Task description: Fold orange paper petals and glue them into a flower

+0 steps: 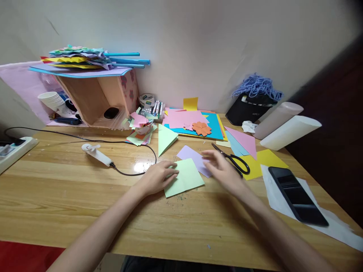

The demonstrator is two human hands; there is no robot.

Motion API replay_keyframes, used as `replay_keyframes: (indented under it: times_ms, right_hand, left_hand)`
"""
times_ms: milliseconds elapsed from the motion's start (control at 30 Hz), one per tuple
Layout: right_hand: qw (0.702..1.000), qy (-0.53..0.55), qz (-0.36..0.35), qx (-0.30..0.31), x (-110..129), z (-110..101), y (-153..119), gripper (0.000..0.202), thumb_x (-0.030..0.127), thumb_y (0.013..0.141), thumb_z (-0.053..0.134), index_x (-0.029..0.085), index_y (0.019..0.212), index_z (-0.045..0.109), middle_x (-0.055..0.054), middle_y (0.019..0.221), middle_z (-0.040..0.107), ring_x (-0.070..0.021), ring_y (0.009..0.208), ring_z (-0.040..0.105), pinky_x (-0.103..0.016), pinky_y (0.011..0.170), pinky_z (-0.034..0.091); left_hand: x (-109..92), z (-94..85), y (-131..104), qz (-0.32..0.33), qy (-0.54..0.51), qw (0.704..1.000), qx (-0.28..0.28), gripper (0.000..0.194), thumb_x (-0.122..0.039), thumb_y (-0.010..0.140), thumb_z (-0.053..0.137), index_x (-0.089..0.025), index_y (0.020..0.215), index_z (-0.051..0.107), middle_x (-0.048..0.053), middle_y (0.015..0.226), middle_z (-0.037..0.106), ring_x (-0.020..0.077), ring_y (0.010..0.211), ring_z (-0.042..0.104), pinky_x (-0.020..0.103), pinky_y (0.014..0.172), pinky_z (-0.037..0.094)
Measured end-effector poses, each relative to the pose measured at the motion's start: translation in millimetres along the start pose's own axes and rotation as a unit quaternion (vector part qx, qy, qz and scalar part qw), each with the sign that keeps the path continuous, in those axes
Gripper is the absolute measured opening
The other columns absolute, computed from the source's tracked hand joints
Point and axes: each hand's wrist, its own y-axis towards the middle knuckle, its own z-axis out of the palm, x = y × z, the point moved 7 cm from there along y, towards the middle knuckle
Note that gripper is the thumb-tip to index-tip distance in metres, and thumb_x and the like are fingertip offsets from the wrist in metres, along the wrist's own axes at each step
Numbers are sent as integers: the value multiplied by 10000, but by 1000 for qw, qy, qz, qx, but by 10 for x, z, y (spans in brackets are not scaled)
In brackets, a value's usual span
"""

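A light green square of paper [185,178] lies flat on the wooden table. The fingers of my left hand [159,176] rest spread on its left edge. My right hand [221,169] hovers to the right of the sheet, fingers curved and apart, with nothing in it. Beneath and behind the green square, a purple sheet [195,158] shows in part. Black scissors [238,162] lie right beside my right hand, partly hidden by it. A folded green triangle [166,139] stands farther back, and an orange paper flower [201,129] sits on stacked coloured sheets [217,126].
A glue gun [98,155] with a black cord lies at the left. Yellow paper [268,162] and a phone [297,195] are at the right. Behind stand a wooden box [93,98], a paper-filled cup [143,128], a black bag [249,111] and two rolls [292,132].
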Motion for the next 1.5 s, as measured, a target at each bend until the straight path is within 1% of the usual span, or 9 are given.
replay_keyframes:
  times_ms: [133,200,300,467,567,700,933,1233,1500]
  right_hand:
    - [994,59,93,-8,-315,299,50,300,246,771,526,191,1058,458,-107,1167,531,-171,1018,553,-344,883,454]
    - [992,61,107,-15,-392,371,108,351,254,733,550,176,1058,445,-122,1163,531,-155,891,584,-337,820,479]
    - [993,34,110,-8,-408,390,181,432,258,667,606,151,1060,461,-113,1067,574,-127,707,567,-312,701,490]
    - [995,-22,83,54,-317,423,182,354,242,667,606,144,1004,560,-51,897,623,-128,657,523,-268,609,443]
    - [996,-71,37,41,-248,397,145,254,257,722,573,166,958,601,-20,784,603,-128,608,482,-263,570,418]
    - [981,-160,-104,32,-75,393,68,152,215,784,520,182,853,652,-26,698,544,-167,676,494,-291,612,430]
    - [921,-249,-286,88,98,509,-104,389,82,811,438,215,1153,568,-71,1088,601,-201,997,524,-360,848,466]
    - [864,-341,-348,131,131,629,-180,370,79,844,400,143,1176,551,-89,1197,578,-203,1071,552,-372,894,493]
    - [854,-361,-353,127,137,655,-186,384,71,828,399,132,1176,549,-91,1188,584,-203,1074,552,-373,888,502]
  left_hand:
    - [9,10,1,-14,-4,1000,-2,314,-307,888,360,-237,1023,635,39,1172,575,173,1044,541,306,865,441]
    - [31,19,-1,-25,-9,1000,2,319,-311,889,358,-239,1021,638,30,1181,575,169,1049,543,303,865,445]
    - [55,26,-4,-33,-16,999,11,317,-312,887,361,-250,1036,634,16,1195,573,162,1062,542,297,862,452]
    - [59,20,-6,-23,-23,999,18,310,-299,884,373,-253,1051,630,19,1215,567,164,1095,529,309,878,450]
    - [90,32,-8,-22,-27,999,6,280,-277,868,416,-253,1041,635,14,1213,571,162,1103,525,309,882,452]
    - [191,40,-2,-56,-29,997,-44,234,-256,841,476,-235,996,650,10,1109,636,157,1019,575,298,845,477]
    - [185,56,36,-60,6,996,-71,249,-230,851,459,-211,1033,628,23,1084,647,175,952,602,308,769,507]
    - [181,62,47,-55,49,995,-72,292,-221,852,459,-183,1122,564,37,1156,605,177,998,575,310,792,507]
    - [65,127,73,-17,146,989,-22,325,-197,889,373,-146,1179,511,67,1225,552,187,938,548,313,748,500]
